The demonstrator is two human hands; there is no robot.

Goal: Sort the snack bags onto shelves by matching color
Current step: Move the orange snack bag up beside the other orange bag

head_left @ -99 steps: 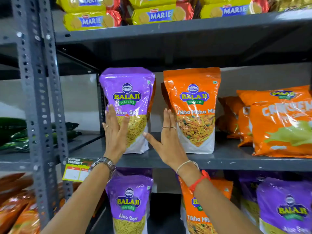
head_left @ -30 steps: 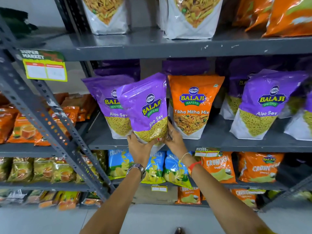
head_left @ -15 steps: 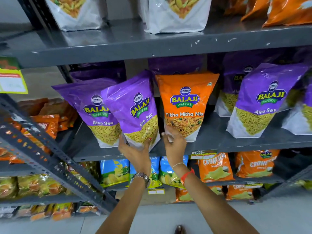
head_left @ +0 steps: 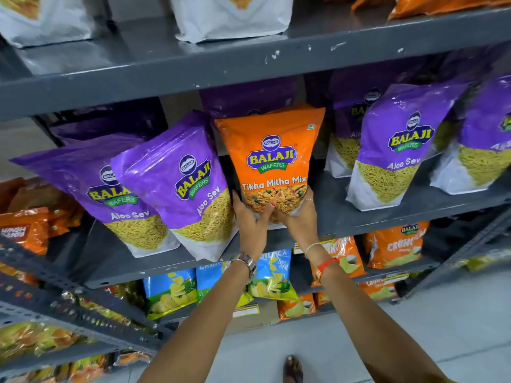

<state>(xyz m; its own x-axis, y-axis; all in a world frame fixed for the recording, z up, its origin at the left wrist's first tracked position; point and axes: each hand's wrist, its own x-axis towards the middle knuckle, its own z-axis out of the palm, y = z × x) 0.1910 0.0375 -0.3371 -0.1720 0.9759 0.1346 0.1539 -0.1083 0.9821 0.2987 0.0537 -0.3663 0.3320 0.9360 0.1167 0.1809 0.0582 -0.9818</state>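
Observation:
An orange Tikha Mitha Mix bag [head_left: 272, 150] stands among purple bags on the middle grey shelf [head_left: 387, 217]. My left hand [head_left: 250, 222] and my right hand [head_left: 300, 217] both grip its bottom edge. Just to its left leans a purple Aloo Sev bag [head_left: 182, 178], tilted, with another purple Aloo Sev bag [head_left: 91, 183] beyond it. More purple bags [head_left: 401, 139] stand to the right. The bases of white-bottomed bags [head_left: 232, 15] show on the shelf above.
Below are blue chip bags [head_left: 171, 291] and orange Crunchem bags [head_left: 395, 244]. A grey perforated upright [head_left: 69, 294] slants across the lower left, with orange packets [head_left: 25, 228] on the neighbouring rack. The grey floor and a sandalled foot [head_left: 293, 367] show at the bottom.
Both hands set the tilted purple bag on the middle shelf and let go of it. They then moved right and took hold of the orange bag's base.

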